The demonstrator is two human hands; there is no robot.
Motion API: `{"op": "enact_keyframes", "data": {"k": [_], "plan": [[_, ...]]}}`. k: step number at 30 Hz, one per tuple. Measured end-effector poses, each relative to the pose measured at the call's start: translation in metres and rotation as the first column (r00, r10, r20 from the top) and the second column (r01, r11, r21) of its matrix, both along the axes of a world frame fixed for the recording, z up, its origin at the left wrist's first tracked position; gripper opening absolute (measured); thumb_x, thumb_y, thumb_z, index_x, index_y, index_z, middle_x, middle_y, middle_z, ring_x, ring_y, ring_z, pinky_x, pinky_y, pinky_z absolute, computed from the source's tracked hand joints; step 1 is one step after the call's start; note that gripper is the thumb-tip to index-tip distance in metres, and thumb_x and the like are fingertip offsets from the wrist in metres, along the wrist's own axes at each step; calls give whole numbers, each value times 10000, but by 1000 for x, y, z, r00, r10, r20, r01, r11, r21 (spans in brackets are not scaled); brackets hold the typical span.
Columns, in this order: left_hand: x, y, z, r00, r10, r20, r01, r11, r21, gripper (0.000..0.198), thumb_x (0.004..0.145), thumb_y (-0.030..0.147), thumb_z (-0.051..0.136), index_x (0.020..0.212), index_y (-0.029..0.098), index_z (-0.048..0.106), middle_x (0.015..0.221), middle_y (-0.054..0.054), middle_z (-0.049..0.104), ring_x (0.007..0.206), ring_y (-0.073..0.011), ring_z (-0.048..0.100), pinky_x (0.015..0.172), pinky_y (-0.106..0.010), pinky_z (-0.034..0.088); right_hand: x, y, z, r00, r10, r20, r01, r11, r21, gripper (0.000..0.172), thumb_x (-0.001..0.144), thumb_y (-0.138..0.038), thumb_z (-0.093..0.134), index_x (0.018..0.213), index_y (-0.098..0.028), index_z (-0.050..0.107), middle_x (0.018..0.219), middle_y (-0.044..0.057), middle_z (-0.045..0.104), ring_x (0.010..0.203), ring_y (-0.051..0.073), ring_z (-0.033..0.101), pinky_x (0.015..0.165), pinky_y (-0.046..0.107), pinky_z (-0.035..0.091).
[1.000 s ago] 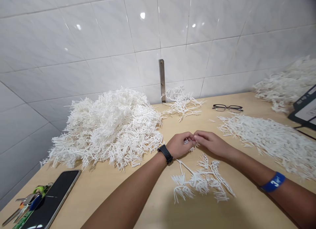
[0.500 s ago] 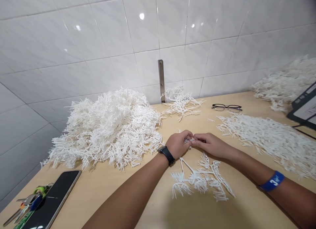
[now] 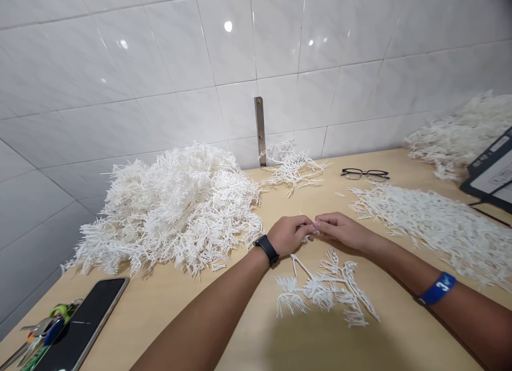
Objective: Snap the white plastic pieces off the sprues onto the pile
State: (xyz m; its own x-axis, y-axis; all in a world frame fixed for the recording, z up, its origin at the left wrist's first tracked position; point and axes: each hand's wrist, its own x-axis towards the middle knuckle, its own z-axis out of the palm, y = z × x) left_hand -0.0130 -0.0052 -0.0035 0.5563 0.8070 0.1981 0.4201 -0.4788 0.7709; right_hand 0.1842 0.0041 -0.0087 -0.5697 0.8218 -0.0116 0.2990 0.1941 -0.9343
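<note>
My left hand (image 3: 288, 235), with a black watch on its wrist, is closed in a pinch at the middle of the table. Its fingertips meet those of my right hand (image 3: 341, 231), also closed in a pinch. Between them shows a bit of a small white branched plastic piece (image 3: 307, 238), mostly hidden by the fingers. Just below the hands a larger white branched sprig (image 3: 320, 287) lies flat on the wooden table (image 3: 244, 328). A big heap of white branched sprigs (image 3: 176, 206) rises to the left of my left hand.
Bare thin branches (image 3: 295, 167) lie by the metal wall bracket (image 3: 260, 132). Small white pieces (image 3: 436, 227) spread on the right, below eyeglasses (image 3: 365, 174) and another white pile (image 3: 460, 134). A dark-framed item (image 3: 490, 171) stands far right. A phone (image 3: 86, 325) and keys (image 3: 44, 328) lie left.
The fingertips of both hands have shifted slightly and now cover more of the small piece between them. The view has moved a little; the sprig and the heaps lie as before.
</note>
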Motion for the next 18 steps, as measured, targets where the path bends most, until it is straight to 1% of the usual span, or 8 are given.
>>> {"op": "enact_keyframes", "data": {"k": [2,4,6,9,11,13,15,18], "plan": [[0,0,-1,1000,16,-26,-15,1000,19,271,904,317,452,858,176,678,808,-16,727,738,-129,619,696,-219,417,-2,-2,1,999,2,40,-4,999,40,494,876,-605,471,697,-154,564,608,-18,390,572,112,320,548,262,256],[1,0,-2,993,59,-99,-51,995,83,230,872,280,478,858,189,689,802,-15,723,721,-139,605,661,-229,398,-4,-4,3,994,-21,106,12,996,91,490,860,-597,502,655,-155,550,608,-9,405,585,117,336,546,264,253],[1,-1,-4,984,98,-151,-78,988,136,214,849,271,498,869,201,699,798,-15,716,707,-147,589,637,-238,377,-6,-6,5,989,-36,143,20,994,111,468,851,-575,527,646,-155,552,610,-3,422,595,122,349,544,265,251],[1,-1,-4,985,99,-139,-82,989,121,203,842,308,525,857,204,699,778,-9,698,691,-141,569,625,-235,366,-7,-7,7,995,0,101,-8,996,84,442,868,-538,523,648,-155,549,619,-3,436,598,119,354,552,268,255],[1,0,-4,993,59,-106,-51,995,80,196,836,340,552,829,198,687,752,-2,677,685,-134,554,626,-229,369,-5,-6,7,997,58,42,-60,997,43,438,882,-526,515,649,-155,537,632,-5,441,602,115,354,566,270,260],[2,0,-3,999,4,-45,-2,999,43,203,837,356,565,796,184,666,747,-4,652,701,-131,542,647,-224,382,-4,-5,6,996,90,-24,-90,996,-15,437,883,-523,524,643,-157,519,615,-18,412,583,105,330,560,268,249],[2,1,-3,996,-46,75,46,999,14,224,861,345,539,774,164,638,773,-17,625,739,-130,539,701,-225,406,-4,-4,3,993,54,-103,-62,995,-73,442,873,-526,545,626,-165,483,572,-44,349,541,91,280,531,265,213],[3,3,-2,962,-88,260,95,995,-16,264,901,323,476,745,145,593,791,-31,577,777,-131,531,781,-243,423,-7,-5,-1,977,-47,-207,24,993,-115,449,858,-520,578,604,-177,436,528,-68,286,502,78,223,503,267,163]]}}
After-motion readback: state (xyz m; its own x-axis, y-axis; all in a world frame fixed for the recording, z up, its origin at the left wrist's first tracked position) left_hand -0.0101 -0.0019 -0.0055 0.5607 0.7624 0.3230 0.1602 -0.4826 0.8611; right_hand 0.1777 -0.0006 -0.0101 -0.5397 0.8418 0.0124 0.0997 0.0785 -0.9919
